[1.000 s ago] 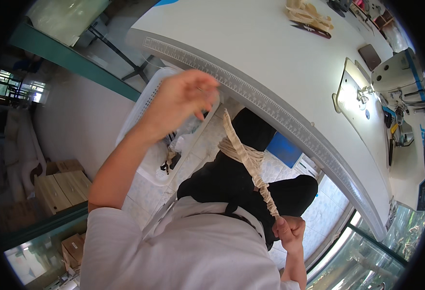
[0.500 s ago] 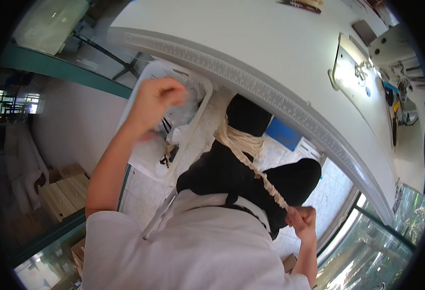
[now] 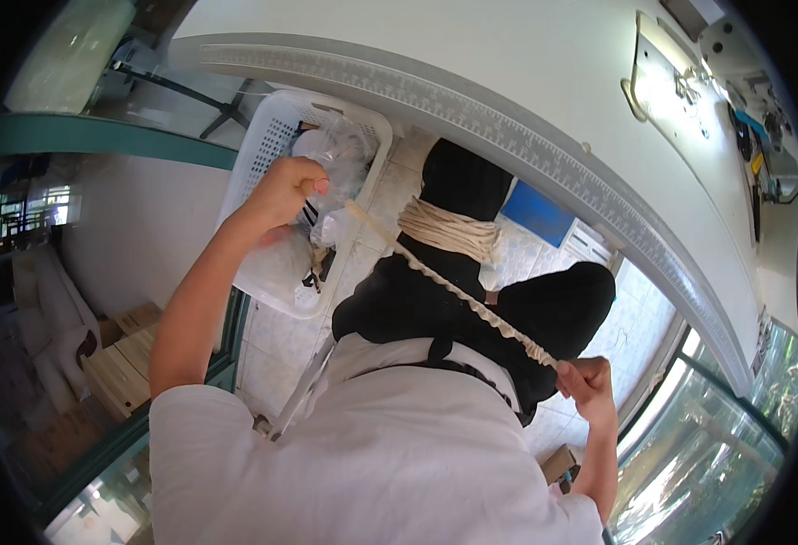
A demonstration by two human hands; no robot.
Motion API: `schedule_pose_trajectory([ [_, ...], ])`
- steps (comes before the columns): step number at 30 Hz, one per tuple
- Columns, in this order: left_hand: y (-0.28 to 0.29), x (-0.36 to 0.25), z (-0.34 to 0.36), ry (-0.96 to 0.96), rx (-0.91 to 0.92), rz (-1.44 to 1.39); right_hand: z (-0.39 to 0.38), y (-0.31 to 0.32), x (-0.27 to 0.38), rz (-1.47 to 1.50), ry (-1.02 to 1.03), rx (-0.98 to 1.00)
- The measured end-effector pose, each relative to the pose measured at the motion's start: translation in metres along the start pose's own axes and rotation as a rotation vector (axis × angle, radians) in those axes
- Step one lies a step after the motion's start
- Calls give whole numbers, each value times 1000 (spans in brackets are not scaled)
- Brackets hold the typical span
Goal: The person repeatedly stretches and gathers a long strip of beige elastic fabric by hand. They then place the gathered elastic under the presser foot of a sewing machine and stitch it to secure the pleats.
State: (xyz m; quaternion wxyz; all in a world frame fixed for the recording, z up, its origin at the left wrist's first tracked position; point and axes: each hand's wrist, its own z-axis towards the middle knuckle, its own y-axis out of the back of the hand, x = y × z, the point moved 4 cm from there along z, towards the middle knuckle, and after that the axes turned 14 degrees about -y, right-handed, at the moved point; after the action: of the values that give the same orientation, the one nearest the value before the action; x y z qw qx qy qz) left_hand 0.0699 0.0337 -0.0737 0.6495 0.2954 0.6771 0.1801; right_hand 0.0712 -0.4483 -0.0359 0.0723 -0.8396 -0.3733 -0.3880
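Note:
A cream gathered fabric strip [image 3: 471,307] stretches slantwise across my lap, more bunched toward its right end. My right hand [image 3: 588,386] pinches that end. The strip's far left end looks thin and blurred, a short way from my left hand [image 3: 292,189]. This hand is raised over the basket with its fingers curled closed; anything held in them is too small or hidden to make out. Around my black-trousered leg lies a wound bundle of cream fabric strips [image 3: 449,229].
A white plastic basket [image 3: 267,150] with clear plastic bags stands at the left. Ahead is a white table [image 3: 526,73] with a ruler [image 3: 453,132] along its edge. A sewing machine [image 3: 671,86] is at the far right. Under the table sits a blue object [image 3: 537,215].
The strip has gone from slack to nearly straight, and its left end now lies close to my left hand. My right hand has shifted slightly right and up in the picture.

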Motion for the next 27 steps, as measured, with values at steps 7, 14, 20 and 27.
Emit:
schedule_pose_trajectory([
  [7,-51,-126,23,-424,98,-188,4,9,34,-123,78,-24],
  [14,-56,-69,15,-383,175,-79,-2,30,21,-108,-28,11],
  [20,-11,61,-28,38,35,-70,-13,34,-13,23,-157,97],
  [27,24,129,-70,122,6,96,-17,46,-18,-8,-183,82],
])
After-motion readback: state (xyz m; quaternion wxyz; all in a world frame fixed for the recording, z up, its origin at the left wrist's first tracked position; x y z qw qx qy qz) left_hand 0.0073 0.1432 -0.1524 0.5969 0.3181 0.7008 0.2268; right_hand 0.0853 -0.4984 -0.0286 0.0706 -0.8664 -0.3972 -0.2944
